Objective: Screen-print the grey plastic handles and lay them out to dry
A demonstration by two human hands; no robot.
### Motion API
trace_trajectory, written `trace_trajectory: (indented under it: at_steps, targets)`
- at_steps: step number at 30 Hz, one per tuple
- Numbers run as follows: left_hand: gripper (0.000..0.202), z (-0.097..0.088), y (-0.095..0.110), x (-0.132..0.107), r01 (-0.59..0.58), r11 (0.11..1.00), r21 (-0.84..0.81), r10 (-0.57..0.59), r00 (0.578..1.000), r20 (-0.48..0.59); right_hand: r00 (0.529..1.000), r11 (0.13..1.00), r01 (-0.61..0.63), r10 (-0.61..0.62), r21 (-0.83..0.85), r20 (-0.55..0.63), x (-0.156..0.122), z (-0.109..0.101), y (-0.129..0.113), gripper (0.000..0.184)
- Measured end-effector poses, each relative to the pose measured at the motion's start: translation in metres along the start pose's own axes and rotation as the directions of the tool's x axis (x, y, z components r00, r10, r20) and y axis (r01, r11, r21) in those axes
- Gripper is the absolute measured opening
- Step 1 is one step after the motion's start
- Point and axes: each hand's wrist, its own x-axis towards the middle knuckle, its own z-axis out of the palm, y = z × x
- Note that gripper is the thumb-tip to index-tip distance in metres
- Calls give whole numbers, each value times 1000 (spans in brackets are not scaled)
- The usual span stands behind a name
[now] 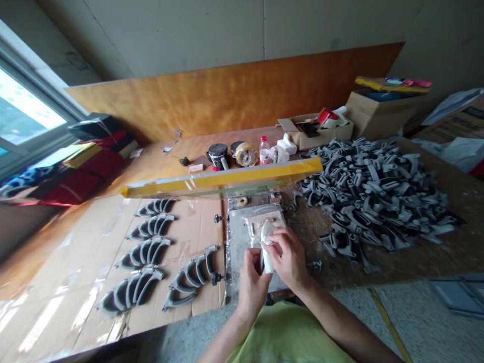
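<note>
The bare left forearm (227, 340) and right forearm (340, 320) rise from the bottom of the view and angle inward toward each other. The left hand (252, 285) stands upright, fingers curled; the right hand (289, 257) arches just beside it, its fingers (282, 238) bent downward

Matt grey plastic parts (378, 196) in pile; white cloth (267, 247) soft, on bare metal plate (236, 252). Cardboard sheet (68, 262) w/ glossy tape (85, 305); plywood board (227, 101) smooth, varnished.
</note>
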Motion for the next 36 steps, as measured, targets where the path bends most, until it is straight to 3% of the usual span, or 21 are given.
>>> trace_trajectory:
  at_steps: [4,10,13,18,24,31,36]
  targets:
    - [20,5,3,-6,-58,997,-58,58,998,0,997,999,-39,38,-11,-62,-5,2,8,10]
    - [20,7,12,-1,2,976,-219,-20,997,-80,980,984,-154,140,-91,-138,-14,-17,41,14]
    - [20,9,16,3,12,974,-225,-28,997,-67,973,986,-153,138,-69,-185,-3,-26,26,12]
    - [25,10,16,4,-90,985,-146,71,989,-127,994,998,32,-37,-49,-100,14,-17,-7,12]
    - [22,7,16,8,-8,982,-191,-21,988,-150,996,993,-53,44,-107,-83,7,-17,10,13]
    - [26,6,21,11,-138,986,-95,114,968,-226,999,998,40,-41,-49,-21,15,-6,-10,13]
    - [20,5,19,14,-51,984,-170,16,979,-202,996,994,-85,83,-73,-35,11,-9,13,14]
